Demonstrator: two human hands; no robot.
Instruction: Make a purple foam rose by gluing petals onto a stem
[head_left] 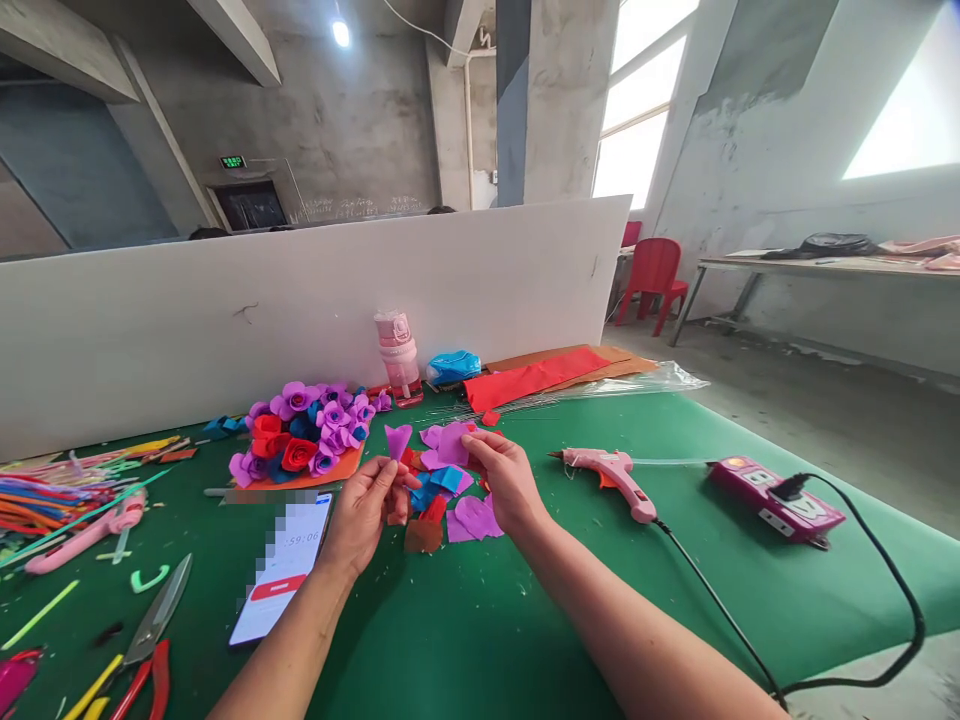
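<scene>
My left hand [367,510] pinches a small folded purple piece [397,441], which points up above its fingertips. Between finger and thumb of my right hand [504,475] is a flat purple petal [451,443]. Beneath and between both hands lies a loose pile of cut pieces: blue ones [431,490], a brown one [424,536] and more purple ones [474,518]. To the left, finished purple, red and blue flowers [300,455] are heaped on an orange sheet.
A pink glue gun [619,480] lies right of my hands, its cable beside a purple power strip [776,500]. At left are a phone [281,580], scissors [154,625] and coloured stems [67,505]. A pink bottle [400,360] and red sheet [536,378] stand and lie behind.
</scene>
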